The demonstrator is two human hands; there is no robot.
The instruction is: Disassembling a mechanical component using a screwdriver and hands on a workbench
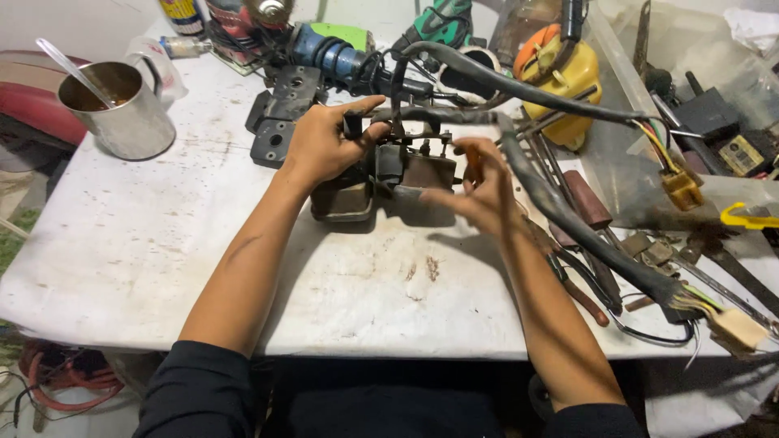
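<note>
A dark, greasy metal assembly point(410, 166) with brown box-shaped parts sits on the white-covered table point(146, 235). My left hand point(324, 142) grips its left side, thumb stretched over the top bracket. My right hand point(483, 191) is at its right side, fingers curled around a small orange-handled tool point(473, 160) pressed against the assembly. A thick black cable harness point(560, 207) runs from the assembly's top down to the right, ending in a pale connector point(740, 328).
A steel mug point(122, 101) with brown liquid and a spoon stands at back left. Black metal plates point(280, 113), power drills point(349, 49) and a yellow bottle point(560, 69) crowd the back. Hand tools point(600, 268) and a clear bin point(690, 105) fill the right.
</note>
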